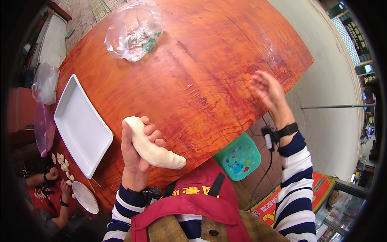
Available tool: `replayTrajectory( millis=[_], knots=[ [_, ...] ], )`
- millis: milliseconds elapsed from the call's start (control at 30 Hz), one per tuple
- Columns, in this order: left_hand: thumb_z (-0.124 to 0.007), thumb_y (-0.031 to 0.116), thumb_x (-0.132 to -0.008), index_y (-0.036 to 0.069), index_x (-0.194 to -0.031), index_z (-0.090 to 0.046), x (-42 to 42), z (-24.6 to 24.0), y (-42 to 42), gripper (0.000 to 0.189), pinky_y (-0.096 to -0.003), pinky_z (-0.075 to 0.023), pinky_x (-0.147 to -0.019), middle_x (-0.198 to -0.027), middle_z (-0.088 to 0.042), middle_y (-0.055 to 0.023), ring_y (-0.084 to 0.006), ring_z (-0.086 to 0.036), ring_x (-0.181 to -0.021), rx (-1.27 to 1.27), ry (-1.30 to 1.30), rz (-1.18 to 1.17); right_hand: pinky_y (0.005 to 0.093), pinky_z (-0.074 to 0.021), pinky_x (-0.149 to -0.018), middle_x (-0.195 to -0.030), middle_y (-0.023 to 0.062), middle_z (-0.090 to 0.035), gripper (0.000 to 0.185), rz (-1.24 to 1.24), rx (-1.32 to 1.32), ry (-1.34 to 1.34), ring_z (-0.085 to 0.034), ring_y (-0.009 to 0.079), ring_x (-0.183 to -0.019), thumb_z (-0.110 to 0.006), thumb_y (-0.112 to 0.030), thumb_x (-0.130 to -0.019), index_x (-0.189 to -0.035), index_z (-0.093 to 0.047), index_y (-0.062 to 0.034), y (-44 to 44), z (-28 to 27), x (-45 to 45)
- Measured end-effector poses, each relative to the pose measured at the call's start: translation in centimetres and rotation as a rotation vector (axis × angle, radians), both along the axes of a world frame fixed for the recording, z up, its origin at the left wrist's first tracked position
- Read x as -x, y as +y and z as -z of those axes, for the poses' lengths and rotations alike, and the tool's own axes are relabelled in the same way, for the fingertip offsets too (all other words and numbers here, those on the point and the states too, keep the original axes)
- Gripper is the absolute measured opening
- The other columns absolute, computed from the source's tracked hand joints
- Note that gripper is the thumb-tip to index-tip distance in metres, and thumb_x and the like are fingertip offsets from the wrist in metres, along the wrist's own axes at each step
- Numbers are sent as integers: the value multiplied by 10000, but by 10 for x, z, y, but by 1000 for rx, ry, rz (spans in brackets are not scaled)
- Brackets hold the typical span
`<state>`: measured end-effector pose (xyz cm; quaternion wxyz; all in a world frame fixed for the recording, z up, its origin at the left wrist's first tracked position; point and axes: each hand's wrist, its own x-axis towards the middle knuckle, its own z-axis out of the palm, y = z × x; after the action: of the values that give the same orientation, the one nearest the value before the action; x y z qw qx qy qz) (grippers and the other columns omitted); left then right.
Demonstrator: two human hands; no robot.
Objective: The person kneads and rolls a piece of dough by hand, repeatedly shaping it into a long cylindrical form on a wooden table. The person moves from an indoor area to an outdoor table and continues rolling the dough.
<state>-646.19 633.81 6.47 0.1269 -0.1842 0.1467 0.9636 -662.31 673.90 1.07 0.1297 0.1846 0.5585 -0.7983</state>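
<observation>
A thick, curved roll of pale dough [151,149] rests in my left hand [133,154], fingers curled round its upper part. Its narrower end points right, above the near edge of the reddish wooden table [193,90]. My right hand [267,87] is apart from the dough, raised over the table's right edge. It is empty, its fingers loosely spread and slightly blurred. Left of my left hand stands a white rectangular tray [81,124] with a bare inside.
A clear plastic bag [133,33] lies at the far side. At left are a purple bowl [43,130], small dough pieces [63,163], a plate [85,196] and another person's hands [65,187]. A green plastic stool [240,157] stands below the near edge.
</observation>
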Motion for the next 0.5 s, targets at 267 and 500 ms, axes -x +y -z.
replayTrajectory(
  millis=[267, 500],
  knots=[
    [-624, 567, -945, 97, -1141, -529, -9, -4, -22, 518, -344, -506, -733, -880, -525, -6, -141, -513, -776, -32, 53, -134, 391, -563, -897, -1155, 171, -664, 377, -654, 251, -547, -672, 271, -1037, -632, -283, -990, -1241, -544, -16, -210, 38, -80],
    [-693, 610, -872, 123, -1131, -510, 22, -6, 5, 581, -334, -501, -739, -881, -495, 19, -125, -504, -782, 87, -14, -261, 383, -484, -995, -1283, 145, -606, 390, -35, -88, -125, -574, 249, -1217, -569, -301, -1021, -1314, -534, -45, -160, 12, 66]
  ],
)
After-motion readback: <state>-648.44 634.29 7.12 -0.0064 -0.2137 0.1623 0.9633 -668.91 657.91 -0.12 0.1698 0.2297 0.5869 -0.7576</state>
